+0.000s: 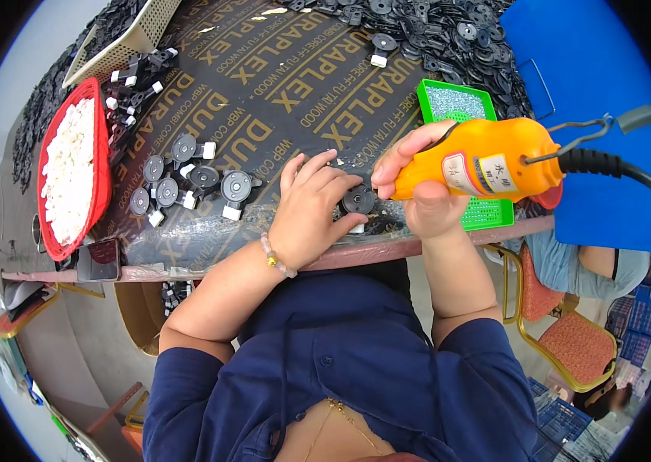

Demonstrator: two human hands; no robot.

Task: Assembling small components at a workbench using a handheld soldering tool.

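Note:
My right hand is wrapped round an orange electric screwdriver, its cable leading off to the right. The driver's tip points at a black round plastic part on the table and is hidden behind the fingers. My left hand rests on the table, with thumb and index finger pinched about that part, steadying it. A white tab shows beside the thumb. Left of this hand lie several similar black round parts with white ends.
At the left stands a red basket of white pieces, with a beige crate behind. A green tray of small screws is partly behind the driver. Black parts are heaped at the back. A blue bin sits right; a phone lies by the edge.

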